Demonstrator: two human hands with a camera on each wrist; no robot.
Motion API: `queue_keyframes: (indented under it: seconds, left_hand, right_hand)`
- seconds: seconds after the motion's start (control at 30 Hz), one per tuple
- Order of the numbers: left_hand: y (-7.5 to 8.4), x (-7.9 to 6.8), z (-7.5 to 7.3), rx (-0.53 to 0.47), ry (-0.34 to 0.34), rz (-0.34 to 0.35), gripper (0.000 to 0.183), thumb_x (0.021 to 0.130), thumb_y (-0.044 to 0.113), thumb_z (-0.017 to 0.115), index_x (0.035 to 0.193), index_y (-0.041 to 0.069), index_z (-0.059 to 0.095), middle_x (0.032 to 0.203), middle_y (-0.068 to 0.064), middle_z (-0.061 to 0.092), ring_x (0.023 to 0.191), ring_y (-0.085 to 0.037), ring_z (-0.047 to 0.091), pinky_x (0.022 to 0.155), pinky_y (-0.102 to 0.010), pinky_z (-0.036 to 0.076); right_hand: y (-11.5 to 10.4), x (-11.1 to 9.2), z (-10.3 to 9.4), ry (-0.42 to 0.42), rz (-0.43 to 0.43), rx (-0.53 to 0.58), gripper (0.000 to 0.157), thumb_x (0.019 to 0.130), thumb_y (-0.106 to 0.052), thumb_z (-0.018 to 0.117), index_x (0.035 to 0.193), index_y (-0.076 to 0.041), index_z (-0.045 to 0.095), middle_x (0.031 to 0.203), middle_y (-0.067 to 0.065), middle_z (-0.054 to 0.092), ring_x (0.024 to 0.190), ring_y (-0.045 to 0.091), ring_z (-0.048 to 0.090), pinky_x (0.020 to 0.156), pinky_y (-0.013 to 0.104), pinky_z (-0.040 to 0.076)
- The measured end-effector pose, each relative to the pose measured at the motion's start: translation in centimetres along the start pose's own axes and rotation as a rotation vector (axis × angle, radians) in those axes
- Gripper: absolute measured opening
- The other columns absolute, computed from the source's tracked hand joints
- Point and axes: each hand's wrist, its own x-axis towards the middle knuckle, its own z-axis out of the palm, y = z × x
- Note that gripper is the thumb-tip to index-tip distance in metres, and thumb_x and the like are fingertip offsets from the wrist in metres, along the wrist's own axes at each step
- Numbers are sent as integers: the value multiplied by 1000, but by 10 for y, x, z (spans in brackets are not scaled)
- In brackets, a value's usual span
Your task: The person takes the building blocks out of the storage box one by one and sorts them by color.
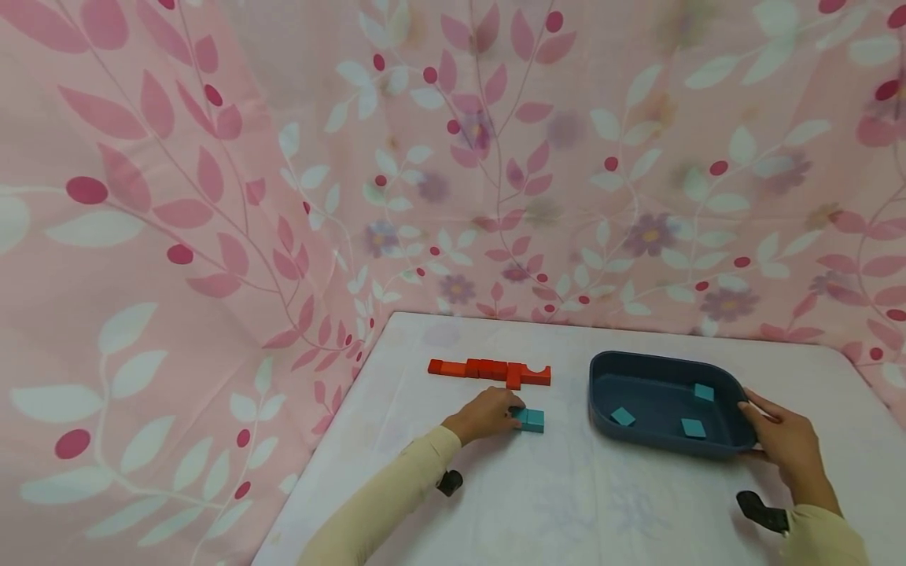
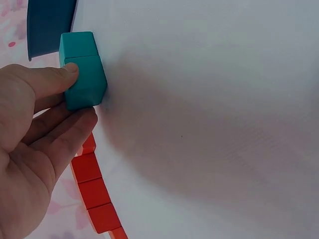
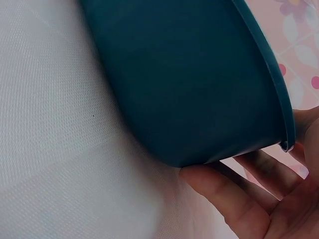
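My left hand (image 1: 488, 415) pinches a teal block (image 2: 85, 82) with the thumb on its side and the fingertips at its lower end. Against it, in line, sits a second teal block (image 1: 535, 421), farther from the palm. At the right, my right hand (image 1: 787, 444) holds the right end of a dark blue tray (image 1: 665, 446), thumb at the rim and fingers under the outer wall, as the right wrist view shows. Inside the tray lie a few teal blocks (image 1: 693, 428), spaced apart from one another.
Beyond the left hand, a row of red blocks (image 1: 488, 369) lies on the white-covered table (image 1: 566, 503), one piece with a curved notch at its right end. A pink floral curtain (image 1: 495, 157) hangs behind and to the left of the table.
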Motion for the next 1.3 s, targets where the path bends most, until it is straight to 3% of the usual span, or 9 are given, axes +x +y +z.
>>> queue_keyframes:
  seconds: [0.3, 0.6, 0.77, 0.97, 1.13, 1.3]
  left_hand:
    - [-2, -1, 4, -22, 12, -2, 37, 87, 24, 76, 121, 12, 70, 109, 8, 68, 94, -4, 58, 83, -16, 49]
    - [7, 7, -11, -15, -4, 8, 51, 78, 29, 83, 125, 16, 67, 117, 7, 67, 105, -8, 60, 86, -19, 49]
    - [27, 27, -27, 32, 3, 69, 50, 84, 36, 77, 129, 19, 65, 122, 6, 64, 110, -10, 58, 89, -21, 48]
    - [62, 60, -38, 89, 9, 156, 47, 88, 41, 72, 130, 22, 63, 122, 9, 63, 109, -6, 57, 89, -18, 46]
    - [90, 86, -36, 140, 18, 216, 46, 89, 39, 72, 129, 18, 64, 120, 6, 63, 105, -2, 54, 91, -15, 45]
    - [112, 113, -23, 220, -9, 254, 44, 90, 39, 70, 128, 17, 66, 119, 6, 64, 104, -1, 55, 90, -11, 42]
  right_hand:
    - [0, 0, 0, -3, 0, -8, 80, 94, -60, 46, 149, -10, 19, 148, 41, 17, 128, 55, 32, 63, 40, 58]
    - [2, 1, 0, -20, 0, -3, 79, 94, -61, 45, 150, -12, 17, 150, 40, 14, 129, 56, 31, 65, 40, 57]
    - [3, 2, -2, -17, -12, -11, 80, 94, -62, 45, 150, -12, 18, 149, 40, 16, 128, 56, 32, 65, 39, 58]
    - [4, 2, -1, -3, -10, 11, 79, 94, -61, 46, 150, -11, 20, 149, 40, 17, 127, 55, 34, 64, 40, 58]
    - [3, 2, 1, -9, -9, 30, 80, 93, -62, 47, 149, -10, 21, 149, 40, 17, 128, 55, 33, 64, 41, 58]
    - [3, 1, 1, -1, -15, 28, 79, 94, -60, 46, 149, -10, 21, 147, 41, 19, 128, 55, 33, 65, 42, 57]
